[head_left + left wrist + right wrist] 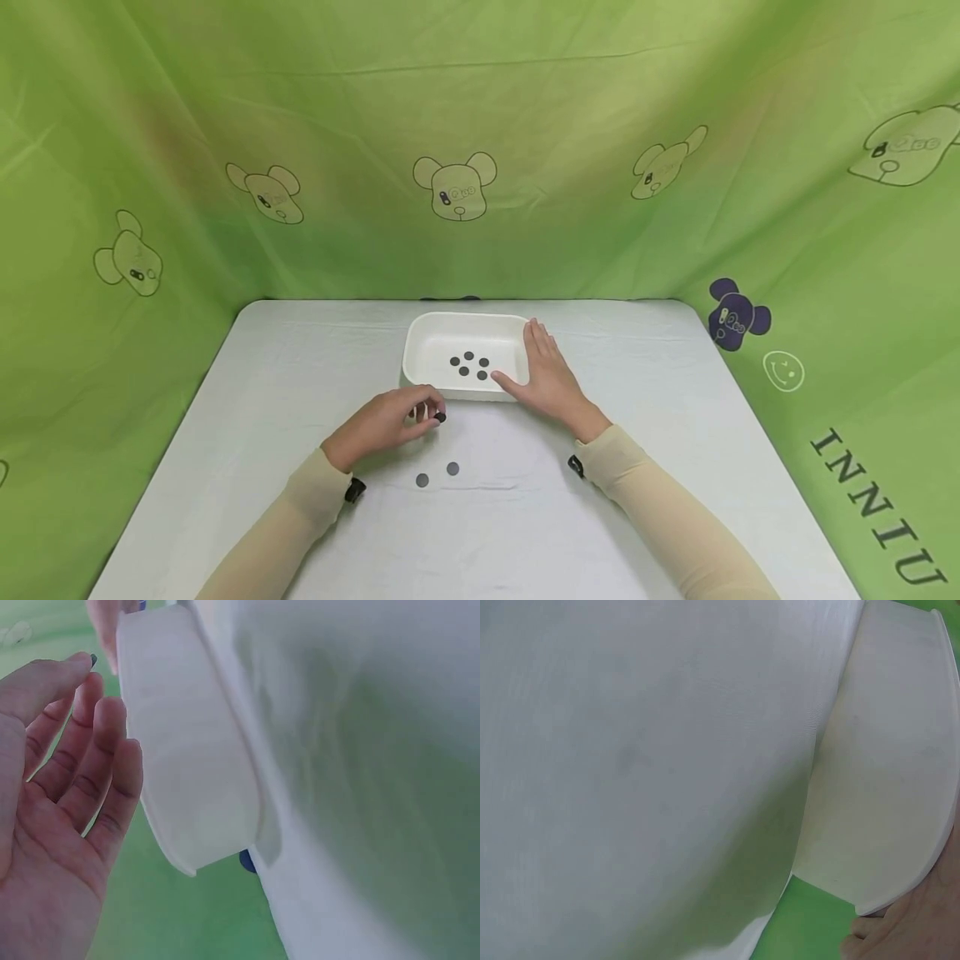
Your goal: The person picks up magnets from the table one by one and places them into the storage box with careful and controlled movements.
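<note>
My left hand [378, 423] is just in front of a white rectangular tray [442, 393]. Thumb and fingertips pinch a small black disc [440, 417], whose edge also shows as a dark disc [94, 660] in the left wrist view. At the tray's right end rests my right hand [553, 382], its fingers extended along the side and the thumb over the front rim. Inside the tray lie several black discs [464, 372], spread apart on the floor. Two dark grey discs lie on the table nearer me, a left disc [422, 480] and a right disc [453, 468].
A white cloth covers the table [510, 533]. Green fabric [360, 108] printed with bear heads hangs behind it and along both sides. Each wrist carries a small black device, such as the left device [355, 490] at the sleeve cuff.
</note>
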`<state>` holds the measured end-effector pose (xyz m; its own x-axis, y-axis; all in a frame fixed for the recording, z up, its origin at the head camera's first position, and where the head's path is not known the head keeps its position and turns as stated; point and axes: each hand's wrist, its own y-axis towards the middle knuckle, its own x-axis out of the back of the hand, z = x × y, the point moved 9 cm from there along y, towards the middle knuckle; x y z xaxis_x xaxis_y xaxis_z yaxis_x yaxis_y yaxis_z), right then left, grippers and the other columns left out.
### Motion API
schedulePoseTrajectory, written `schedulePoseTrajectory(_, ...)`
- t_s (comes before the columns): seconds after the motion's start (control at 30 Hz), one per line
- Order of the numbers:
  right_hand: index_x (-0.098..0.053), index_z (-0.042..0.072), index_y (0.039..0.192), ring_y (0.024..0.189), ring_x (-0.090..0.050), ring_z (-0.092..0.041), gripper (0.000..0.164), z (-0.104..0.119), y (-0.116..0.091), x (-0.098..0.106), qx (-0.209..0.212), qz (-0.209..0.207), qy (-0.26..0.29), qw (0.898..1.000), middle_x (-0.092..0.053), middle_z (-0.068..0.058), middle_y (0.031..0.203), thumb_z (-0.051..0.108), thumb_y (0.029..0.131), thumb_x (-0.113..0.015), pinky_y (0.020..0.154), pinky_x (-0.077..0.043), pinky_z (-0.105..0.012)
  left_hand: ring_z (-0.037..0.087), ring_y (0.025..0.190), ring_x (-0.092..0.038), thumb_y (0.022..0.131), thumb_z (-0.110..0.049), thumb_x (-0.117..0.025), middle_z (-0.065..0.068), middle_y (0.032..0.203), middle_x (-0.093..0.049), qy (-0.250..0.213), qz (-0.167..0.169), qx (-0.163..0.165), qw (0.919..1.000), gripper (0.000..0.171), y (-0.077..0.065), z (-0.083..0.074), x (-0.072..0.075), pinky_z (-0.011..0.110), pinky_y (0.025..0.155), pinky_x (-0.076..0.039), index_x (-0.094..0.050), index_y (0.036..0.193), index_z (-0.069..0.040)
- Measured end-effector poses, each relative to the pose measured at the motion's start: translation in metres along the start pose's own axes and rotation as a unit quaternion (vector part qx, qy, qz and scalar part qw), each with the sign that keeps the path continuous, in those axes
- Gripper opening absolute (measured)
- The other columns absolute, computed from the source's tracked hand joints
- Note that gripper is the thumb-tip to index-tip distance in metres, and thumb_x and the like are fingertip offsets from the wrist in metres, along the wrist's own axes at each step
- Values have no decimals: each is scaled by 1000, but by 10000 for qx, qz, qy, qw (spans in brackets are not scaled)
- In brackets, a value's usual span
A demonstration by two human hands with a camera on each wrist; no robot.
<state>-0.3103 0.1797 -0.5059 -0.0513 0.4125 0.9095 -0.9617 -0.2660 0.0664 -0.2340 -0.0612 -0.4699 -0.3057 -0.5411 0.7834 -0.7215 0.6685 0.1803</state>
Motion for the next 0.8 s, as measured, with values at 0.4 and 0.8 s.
schedulePoseTrajectory(0.4, -8, -7, 169, 166, -8, -39, 117, 1, 0, 0, 96, -150, -47, 9998, -7, -25, 178, 71, 99, -59, 136, -7, -46, 6, 88, -63, 102, -12, -76, -9, 104, -72, -121, -471, -74, 9988, 16, 19, 1, 17, 26, 79, -59, -69, 115, -17)
schedulePoseTrajectory(0.8, -8, -7, 169, 166, -4, -39, 118, 2, 0, 0, 94, -155, 38, 9998, -2, -24, 178, 71, 98, -60, 136, -6, -47, 8, 89, -64, 103, -15, -75, -8, 106, -73, -135, -562, 52, 9983, 15, 48, 9, 21, 27, 78, -58, -70, 117, -15)
